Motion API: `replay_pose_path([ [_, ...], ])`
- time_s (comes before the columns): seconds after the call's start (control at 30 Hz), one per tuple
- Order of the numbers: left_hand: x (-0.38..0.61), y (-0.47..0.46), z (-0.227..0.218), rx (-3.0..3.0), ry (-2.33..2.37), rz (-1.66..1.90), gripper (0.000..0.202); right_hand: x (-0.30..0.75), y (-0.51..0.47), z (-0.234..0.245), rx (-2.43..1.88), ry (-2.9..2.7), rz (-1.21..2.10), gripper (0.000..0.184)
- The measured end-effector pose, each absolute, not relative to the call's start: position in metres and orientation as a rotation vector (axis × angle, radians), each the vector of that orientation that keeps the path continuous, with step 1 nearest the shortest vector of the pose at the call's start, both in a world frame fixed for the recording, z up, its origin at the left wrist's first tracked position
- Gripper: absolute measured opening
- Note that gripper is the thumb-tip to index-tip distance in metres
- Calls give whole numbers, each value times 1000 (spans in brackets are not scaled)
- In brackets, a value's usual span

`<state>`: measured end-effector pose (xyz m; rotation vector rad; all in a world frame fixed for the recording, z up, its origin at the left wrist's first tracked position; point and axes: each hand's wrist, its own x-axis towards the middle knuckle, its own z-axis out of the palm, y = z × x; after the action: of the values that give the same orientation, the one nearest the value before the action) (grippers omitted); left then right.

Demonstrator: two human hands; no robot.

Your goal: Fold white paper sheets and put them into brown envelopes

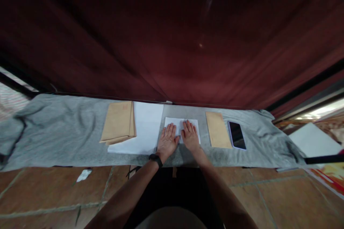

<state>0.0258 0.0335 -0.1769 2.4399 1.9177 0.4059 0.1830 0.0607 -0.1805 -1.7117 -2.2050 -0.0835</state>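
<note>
A white sheet of paper (178,122), seemingly folded, lies on the grey cloth in front of me. My left hand (167,139) rests flat on its left part, fingers stretched out, with a dark band round the wrist. On the right part, my right hand (190,136) is also laid flat with its fingers extended. The palms hide much of the paper. Left of my hands is a large white sheet or stack of sheets (147,128), partly covered by a pile of brown envelopes (116,121). To the right lies a single brown envelope (218,130).
A phone (237,135) with a light purple edge lies right of the single envelope. The grey cloth (72,128) covers a long narrow surface. Behind it hangs a dark red curtain (172,61). A white scrap (84,175) is on the tiled floor (48,193).
</note>
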Motion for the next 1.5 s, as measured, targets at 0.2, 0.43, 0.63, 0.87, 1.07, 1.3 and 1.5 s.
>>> replay_pose_path([
  [0.2,25,33,-174,2453,1903,411,61,181,61,-185,-1695,-2218,-106,47],
  [0.43,25,33,-173,2459,1904,422,60,202,64,-185,-1740,-2198,-108,50],
  [0.63,26,33,-174,2468,1917,418,59,194,61,-183,-1767,-2176,-96,49],
  [0.87,30,34,-170,2460,1921,379,60,189,56,-186,-1722,-2187,-67,50],
  [1.07,41,48,-165,2461,1887,348,53,190,56,-184,-1724,-2189,-29,51],
  [1.3,39,51,-172,2453,1865,396,54,191,55,-183,-1719,-2194,-31,50],
  [1.5,35,49,-175,2447,1865,428,56,203,54,-186,-1698,-2194,-48,52],
])
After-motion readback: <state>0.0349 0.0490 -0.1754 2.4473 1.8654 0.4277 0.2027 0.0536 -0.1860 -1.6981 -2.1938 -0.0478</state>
